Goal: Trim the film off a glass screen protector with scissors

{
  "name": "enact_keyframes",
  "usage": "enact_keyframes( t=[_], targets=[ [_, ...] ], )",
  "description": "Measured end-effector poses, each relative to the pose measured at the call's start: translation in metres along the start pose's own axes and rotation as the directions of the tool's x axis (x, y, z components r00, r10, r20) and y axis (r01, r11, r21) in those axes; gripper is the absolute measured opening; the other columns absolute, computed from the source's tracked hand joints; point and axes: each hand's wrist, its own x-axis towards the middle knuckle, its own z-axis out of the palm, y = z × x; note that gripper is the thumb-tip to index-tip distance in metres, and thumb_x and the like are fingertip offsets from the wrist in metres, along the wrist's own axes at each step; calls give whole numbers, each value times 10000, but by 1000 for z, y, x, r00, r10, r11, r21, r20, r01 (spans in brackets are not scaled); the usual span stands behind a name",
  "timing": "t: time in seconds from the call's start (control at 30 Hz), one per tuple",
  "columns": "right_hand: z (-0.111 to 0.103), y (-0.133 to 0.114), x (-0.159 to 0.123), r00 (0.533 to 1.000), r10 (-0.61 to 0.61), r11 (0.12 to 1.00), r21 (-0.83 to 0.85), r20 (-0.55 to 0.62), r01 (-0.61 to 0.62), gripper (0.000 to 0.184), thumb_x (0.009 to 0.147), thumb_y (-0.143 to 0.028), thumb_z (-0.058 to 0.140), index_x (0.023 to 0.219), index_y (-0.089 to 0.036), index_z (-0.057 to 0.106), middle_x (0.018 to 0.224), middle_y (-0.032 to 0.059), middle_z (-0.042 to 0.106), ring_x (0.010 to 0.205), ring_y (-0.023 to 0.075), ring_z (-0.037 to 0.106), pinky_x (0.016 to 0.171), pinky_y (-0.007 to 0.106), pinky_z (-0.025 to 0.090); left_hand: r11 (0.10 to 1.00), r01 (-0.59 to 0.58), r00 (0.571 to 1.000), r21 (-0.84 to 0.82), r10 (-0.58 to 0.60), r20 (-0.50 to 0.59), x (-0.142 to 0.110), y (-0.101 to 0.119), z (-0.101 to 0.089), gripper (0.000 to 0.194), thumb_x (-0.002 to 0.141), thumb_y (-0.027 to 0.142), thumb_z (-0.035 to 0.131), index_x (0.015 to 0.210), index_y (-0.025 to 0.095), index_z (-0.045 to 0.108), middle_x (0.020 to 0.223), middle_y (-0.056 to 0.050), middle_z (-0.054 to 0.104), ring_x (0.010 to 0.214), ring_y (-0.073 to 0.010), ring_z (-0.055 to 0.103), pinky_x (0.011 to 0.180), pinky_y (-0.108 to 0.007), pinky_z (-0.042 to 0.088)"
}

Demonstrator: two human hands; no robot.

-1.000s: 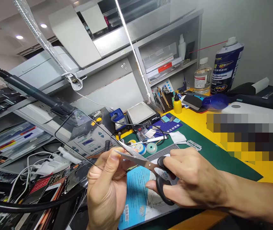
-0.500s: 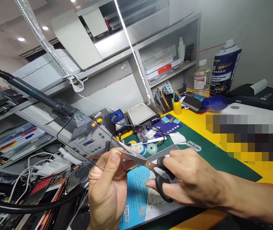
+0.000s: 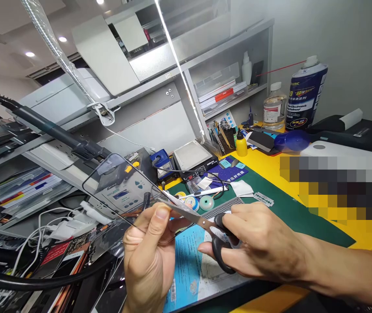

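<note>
Clasping black-handled scissors (image 3: 205, 223) in the curled right hand (image 3: 260, 243), with blades reaching the left thumb. Pinching a clear, dark-edged sheet (image 3: 116, 182) in the closed left hand (image 3: 151, 261), with most jutting up-left beyond the fingertips. Holding both toward the green mat's (image 3: 290, 217) left edge.

It's an electronics workshop — phones (image 3: 70, 261), solvent can (image 3: 305, 98), green mat (image 3: 293, 215).

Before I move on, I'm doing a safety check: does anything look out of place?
Yes: a razor blade lies uncovered on the green mat, beyond the right hand; a loose bare edge there looks odd.
</note>
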Motion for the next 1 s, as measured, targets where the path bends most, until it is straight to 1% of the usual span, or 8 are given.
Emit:
enact_keyframes(
  t=[0.07, 0.2, 0.3, 0.5, 0.6, 0.83, 0.93, 1.0],
  targets=[
    [0, 0, 0, 1000, 3, 1000, 20, 6, -3, 480, 971, -442, 567, 581, -162, 593, 479, 30, 513, 444, 161, 440, 480, 347, 269, 1000, -6, 1000, 4, 6, 8, 0, 0, 1, 91, 762, 289, 830, 761, 199, 822, 730, -33, 800, 681, -186, 768, 681, -250, 644],
    [0, 0, 1, 999, 43, 996, 74, 19, -45, 457, 934, -465, 602, 589, -166, 579, 494, 27, 522, 460, 159, 452, 479, 339, 281, 1000, -7, 999, 3, 7, 31, 1, 0, 4, 90, 750, 284, 839, 762, 196, 826, 741, -29, 804, 668, -166, 766, 653, -188, 621],
    [0, 0, 0, 998, 58, 994, 92, 22, -60, 435, 912, -463, 626, 591, -174, 568, 494, 14, 519, 457, 150, 441, 482, 330, 287, 1000, -7, 999, 4, 7, 41, 2, 1, 5, 96, 760, 287, 829, 772, 192, 829, 761, -33, 809, 690, -165, 770, 653, -170, 612],
    [0, -1, -2, 998, 51, 996, 77, 33, -54, 434, 924, -459, 601, 591, -184, 555, 492, 11, 517, 463, 150, 442, 493, 329, 288, 1000, 0, 1000, 17, 0, 12, 2, 1, 4, 93, 741, 286, 840, 760, 196, 826, 737, -36, 801, 655, -174, 761, 631, -213, 628],
    [-1, -1, -1, 998, 45, 997, 61, 38, -47, 440, 939, -454, 584, 594, -182, 559, 496, 16, 519, 459, 151, 440, 488, 333, 277, 1000, 8, 1000, 11, -8, -4, 1, -1, 2, 84, 739, 281, 839, 759, 201, 823, 757, -34, 804, 685, -174, 762, 645, -214, 626],
    [-1, 0, -1, 999, 24, 999, 40, 33, -25, 472, 979, -443, 542, 593, -173, 582, 487, 25, 516, 449, 161, 446, 488, 342, 277, 999, 35, 999, 6, -35, -23, 1, -2, 0, 84, 747, 286, 836, 764, 206, 817, 751, -31, 797, 667, -143, 737, 660, -216, 621],
    [0, 1, -2, 999, 11, 999, 37, 41, -12, 452, 978, -412, 556, 596, -173, 583, 483, 19, 511, 444, 161, 448, 489, 348, 273, 999, 40, 999, 2, -40, -25, 0, -2, 0, 82, 762, 279, 825, 780, 200, 822, 762, -42, 799, 671, -151, 741, 652, -221, 625],
    [0, 2, -2, 999, 17, 999, 45, 39, -19, 435, 971, -405, 576, 601, -176, 576, 484, 9, 506, 445, 157, 454, 488, 340, 282, 999, 39, 999, 7, -39, -28, -1, -3, 0, 92, 769, 277, 817, 796, 189, 825, 780, -53, 802, 690, -173, 751, 659, -251, 639]
  ],
)
